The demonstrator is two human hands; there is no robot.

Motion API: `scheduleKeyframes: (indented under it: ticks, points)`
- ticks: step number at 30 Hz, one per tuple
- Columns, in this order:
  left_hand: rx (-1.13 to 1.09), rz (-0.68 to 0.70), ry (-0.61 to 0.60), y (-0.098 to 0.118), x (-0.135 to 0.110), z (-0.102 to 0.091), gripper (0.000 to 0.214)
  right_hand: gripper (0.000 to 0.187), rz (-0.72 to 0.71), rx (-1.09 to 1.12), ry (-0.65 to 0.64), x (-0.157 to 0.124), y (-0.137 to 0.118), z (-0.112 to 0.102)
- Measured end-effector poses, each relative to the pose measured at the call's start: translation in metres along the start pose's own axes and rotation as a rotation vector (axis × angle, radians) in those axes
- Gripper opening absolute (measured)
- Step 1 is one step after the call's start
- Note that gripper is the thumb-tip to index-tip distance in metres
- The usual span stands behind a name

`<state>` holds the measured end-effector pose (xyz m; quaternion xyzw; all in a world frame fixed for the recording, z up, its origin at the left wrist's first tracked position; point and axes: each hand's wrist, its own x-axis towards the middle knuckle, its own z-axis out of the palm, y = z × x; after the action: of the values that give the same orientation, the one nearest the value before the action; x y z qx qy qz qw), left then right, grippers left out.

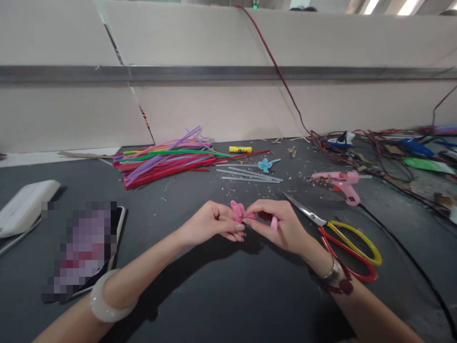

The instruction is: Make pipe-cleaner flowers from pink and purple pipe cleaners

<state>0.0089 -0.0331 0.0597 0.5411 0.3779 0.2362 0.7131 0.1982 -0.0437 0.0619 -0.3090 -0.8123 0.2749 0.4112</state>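
Between my two hands, above the dark table, is a small pink pipe-cleaner flower point(237, 210). My left hand point(220, 222) pinches it from the left, thumb and fingers closed on its petals. From the right, my right hand point(280, 223) grips its pink stem close under the petals; a pink end shows again at the palm. The stem's middle is hidden by the fingers. Beyond my hands lies a blue pipe-cleaner flower point(264, 165) with a short stem. Scissors point(321, 222) with yellow and red handles lie open just right of my right hand.
Behind my left hand lies a bundle of coloured pipe cleaners point(167, 161). Clear glue sticks point(250, 176) and a yellow tube point(240, 149) lie at the back. A pink glue gun point(342, 183) trails a black cord on the right, near tangled wires point(374, 147). A blurred phone point(85, 247) lies left.
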Motion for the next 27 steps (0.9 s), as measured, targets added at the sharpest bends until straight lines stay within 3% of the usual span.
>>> scheduleKeyframes:
  ticks: [8, 22, 27]
  points:
    - [-0.114, -0.054, -0.047, -0.004, 0.003, -0.007, 0.009, 0.01, -0.021, 0.1, -0.061, -0.001, 0.002, -0.001]
    - [0.085, 0.142, -0.116, -0.003, -0.003, -0.012, 0.013, 0.01, 0.026, 0.206, -0.129, 0.003, -0.001, -0.005]
    - [0.107, 0.209, -0.093, -0.002, -0.005, -0.007, 0.015, 0.027, 0.095, 0.147, -0.091, 0.003, -0.007, -0.012]
